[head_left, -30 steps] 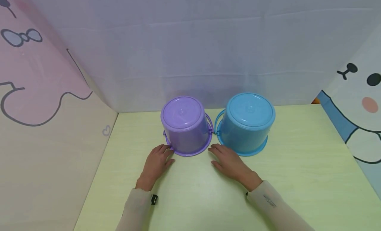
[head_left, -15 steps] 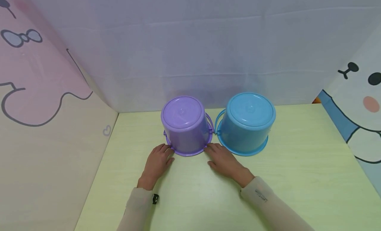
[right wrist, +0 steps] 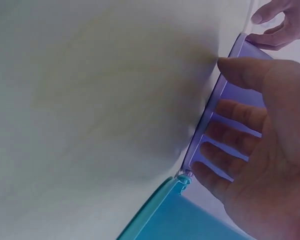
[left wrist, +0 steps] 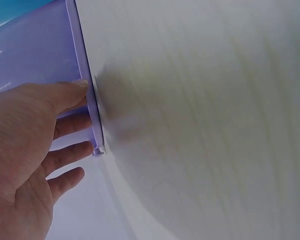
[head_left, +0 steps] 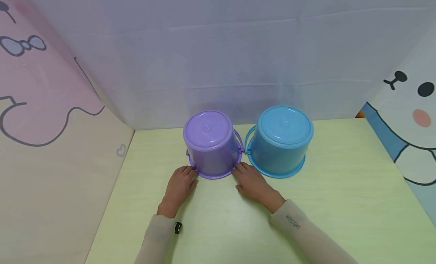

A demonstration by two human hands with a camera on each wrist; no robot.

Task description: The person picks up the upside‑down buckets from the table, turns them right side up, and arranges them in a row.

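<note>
A purple bucket (head_left: 214,158) stands upside down on the table, its base facing up and its rim on the tabletop. My left hand (head_left: 179,185) touches the near left of that rim; in the left wrist view its thumb and extended fingers (left wrist: 72,125) meet the rim (left wrist: 80,55). At the near right of the same rim rests my right hand (head_left: 253,184), with relaxed fingers (right wrist: 232,135) along the edge and the thumb apart from them. Close by on the right is an upside-down blue bucket (head_left: 281,158).
The purple handle (head_left: 240,137) and the blue handle (head_left: 248,135) face each other in the narrow gap between the buckets. A pale wall (head_left: 218,59) rises behind the wooden table (head_left: 340,188). Side panels with cartoon figures border it left and right.
My right hand has moved left, from beside the gap between the buckets to the purple bucket's rim. The left hand has hardly moved, and both buckets stay in place.
</note>
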